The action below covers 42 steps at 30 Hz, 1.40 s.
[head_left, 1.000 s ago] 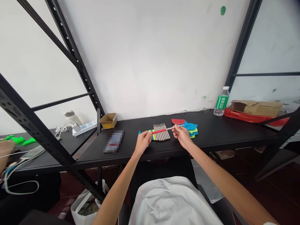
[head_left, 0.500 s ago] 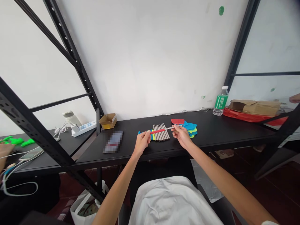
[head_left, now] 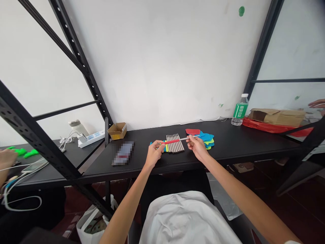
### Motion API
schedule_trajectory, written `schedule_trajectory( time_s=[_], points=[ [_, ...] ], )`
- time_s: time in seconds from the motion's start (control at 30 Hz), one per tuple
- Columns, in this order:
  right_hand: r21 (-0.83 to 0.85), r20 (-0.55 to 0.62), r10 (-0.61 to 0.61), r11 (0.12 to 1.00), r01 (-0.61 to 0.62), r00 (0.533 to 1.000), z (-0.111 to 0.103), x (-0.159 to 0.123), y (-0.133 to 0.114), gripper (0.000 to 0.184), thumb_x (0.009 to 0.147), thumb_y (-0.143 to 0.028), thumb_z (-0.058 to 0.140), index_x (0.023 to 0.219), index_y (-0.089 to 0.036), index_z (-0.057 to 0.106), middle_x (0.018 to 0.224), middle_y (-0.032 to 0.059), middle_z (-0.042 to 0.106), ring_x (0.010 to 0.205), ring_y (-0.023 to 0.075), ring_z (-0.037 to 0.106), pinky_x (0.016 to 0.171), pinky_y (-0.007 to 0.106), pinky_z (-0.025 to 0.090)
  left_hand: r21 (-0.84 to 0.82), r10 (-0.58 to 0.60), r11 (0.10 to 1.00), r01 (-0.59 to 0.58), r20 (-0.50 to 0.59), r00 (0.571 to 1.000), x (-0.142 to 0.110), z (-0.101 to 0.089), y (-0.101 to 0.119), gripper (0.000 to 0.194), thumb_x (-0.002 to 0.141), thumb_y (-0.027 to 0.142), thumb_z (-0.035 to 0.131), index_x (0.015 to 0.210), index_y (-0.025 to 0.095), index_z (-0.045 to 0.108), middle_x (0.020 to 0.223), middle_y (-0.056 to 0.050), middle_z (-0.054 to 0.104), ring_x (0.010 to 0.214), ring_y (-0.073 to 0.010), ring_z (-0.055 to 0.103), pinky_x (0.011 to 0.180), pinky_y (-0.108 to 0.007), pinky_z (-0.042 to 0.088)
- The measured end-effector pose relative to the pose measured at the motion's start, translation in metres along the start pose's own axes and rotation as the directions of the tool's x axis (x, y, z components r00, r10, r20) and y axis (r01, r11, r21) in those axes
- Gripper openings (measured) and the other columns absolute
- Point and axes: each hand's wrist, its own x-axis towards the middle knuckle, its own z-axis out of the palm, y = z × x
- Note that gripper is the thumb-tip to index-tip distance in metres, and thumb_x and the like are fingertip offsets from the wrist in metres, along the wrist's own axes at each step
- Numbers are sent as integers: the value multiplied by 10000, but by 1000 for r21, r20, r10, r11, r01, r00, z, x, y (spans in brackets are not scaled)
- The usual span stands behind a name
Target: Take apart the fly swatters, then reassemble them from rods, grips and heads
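Note:
Both my hands hold one thin stick with a red sleeve level above the black table. My left hand pinches its left end. My right hand pinches its bare grey right end. Under the stick lies a row of brown sticks side by side, with yellow, green and blue ends showing at their left. Behind my right hand lies a heap of flat coloured pieces, a red piece on top of blue and green pieces.
A small open cardboard box stands at the table's back left, a blurred flat object nearer the front. A green-labelled water bottle and a cardboard box on red plastic stand at right. Other people's hands show at both edges.
The stick and my hands have barely shifted. A person's hand at the far right edge has come a little further into view.

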Motion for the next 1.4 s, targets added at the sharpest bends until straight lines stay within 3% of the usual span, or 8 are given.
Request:
schedule_trajectory(
  time_s=[0.17, 0.37, 0.73, 1.13, 1.4],
  points=[
    [-8, 9, 3, 1000, -3, 1000, 0, 0, 0, 433, 636, -506, 889, 820, -166, 695, 711, 36, 648, 533, 108, 530, 430, 234, 357, 33, 7, 999, -7, 17, 1000, -1, 0, 2, 406, 848, 537, 637, 702, 169, 544, 552, 29, 478, 373, -42, 301, 360, -184, 161],
    [20, -9, 19, 1000, -18, 1000, 1, -1, -2, 429, 624, -494, 897, 819, -174, 690, 711, 28, 637, 531, 106, 521, 433, 237, 351, 16, -21, 1000, 22, -54, 998, 2, -3, -4, 559, 876, 617, 561, 553, 170, 469, 449, 17, 419, 356, -50, 288, 363, -194, 170],
    [94, -52, 28, 995, -23, 998, -1, 1, -5, 395, 627, -486, 886, 790, -199, 669, 689, 9, 605, 529, 113, 504, 435, 253, 348, -96, -3, 995, -9, -127, 992, 1, -5, -4, 487, 842, 564, 633, 607, 173, 464, 487, 30, 430, 376, -37, 271, 364, -184, 161],
    [77, -39, 26, 997, -23, 999, 0, 1, -3, 413, 627, -501, 898, 798, -191, 687, 702, 9, 602, 531, 99, 496, 428, 235, 355, -97, 47, 994, -54, -72, 996, -1, -4, -1, 418, 846, 507, 652, 665, 186, 456, 517, 43, 455, 370, -41, 289, 359, -182, 173],
    [43, -23, 26, 999, -25, 999, 3, -2, -5, 424, 610, -501, 905, 785, -181, 689, 678, 9, 591, 523, 98, 485, 430, 235, 345, -38, 54, 998, -55, -29, 998, 0, -2, -1, 321, 840, 474, 665, 797, 175, 557, 538, 53, 475, 367, -37, 284, 358, -181, 155]
  ],
)
